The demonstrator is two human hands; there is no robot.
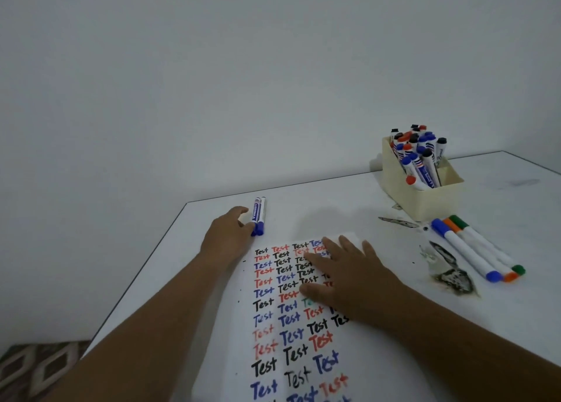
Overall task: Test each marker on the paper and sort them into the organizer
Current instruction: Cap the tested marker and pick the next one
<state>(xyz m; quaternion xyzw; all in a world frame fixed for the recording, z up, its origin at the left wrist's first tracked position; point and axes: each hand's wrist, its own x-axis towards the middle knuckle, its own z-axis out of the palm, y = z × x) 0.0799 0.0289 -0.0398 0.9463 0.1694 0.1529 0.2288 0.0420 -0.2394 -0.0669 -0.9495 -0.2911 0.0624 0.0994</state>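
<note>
My left hand [228, 238] reaches out to the far left part of the white table [349, 201], fingers curled loosely toward two blue-capped markers [258, 216] lying side by side just beyond the top left corner of the paper [273, 319]; my fingertips [247, 224] touch the nearer marker near its cap end, but I can't tell if I actually grip it or only touch it. My right hand [346, 280] lies flat on the paper, palm down, fingers spread and straight, holding nothing, just pressing the sheet near its upper right part. The paper is covered in rows of the word "Test" in black, red, blue and one greenish, and my right hand hides some of them. The beige organizer [425, 189] stands at the far right of the table, well apart from both hands, with many markers [417, 156] standing in its back compartment, caps up, blue, red and black; one red-capped marker leans lower at the front. Just beside the organizer, nearer to me, three thin markers [476, 247] lie together on the table, blue, orange, green caps. Dark smudges [452, 277] mark the table between the paper and those three. Patterned floor [36, 368] shows at lower left.
</note>
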